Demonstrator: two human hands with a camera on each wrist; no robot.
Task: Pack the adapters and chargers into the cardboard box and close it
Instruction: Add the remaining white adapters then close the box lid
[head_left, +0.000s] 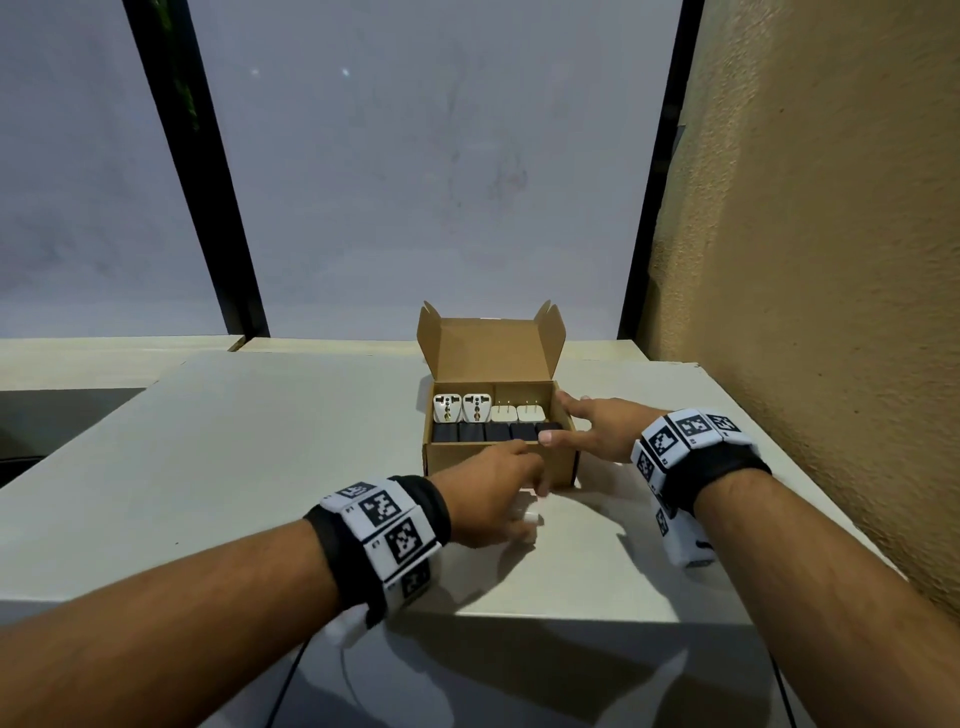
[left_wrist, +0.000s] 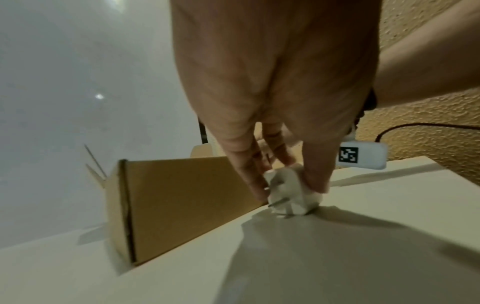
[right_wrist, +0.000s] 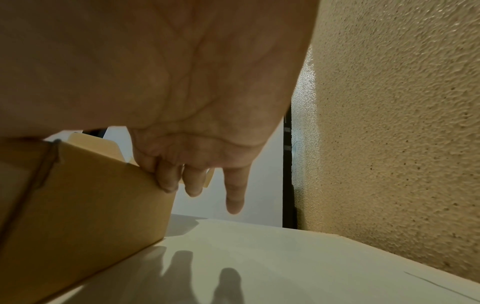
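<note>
The open cardboard box (head_left: 498, 460) stands on the table with its lid (head_left: 493, 348) upright at the back. Inside, two white travel adapters (head_left: 462, 408) and two white chargers (head_left: 517, 413) fill the back row, and several black adapters (head_left: 496, 431) fill the front row. My left hand (head_left: 530, 506) is low on the table just in front of the box. Its fingertips (left_wrist: 315, 185) pinch a small white plug adapter (left_wrist: 293, 198) that touches the tabletop. My right hand (head_left: 566, 421) rests spread over the box's right front corner, with its fingers (right_wrist: 166, 181) on the side wall's rim (right_wrist: 103, 197).
The pale table (head_left: 260, 467) runs left and toward me. A rough tan wall (head_left: 831, 260) rises close on the right of the box. A frosted window with dark frames (head_left: 228, 234) stands behind. A lower ledge sits at the far left.
</note>
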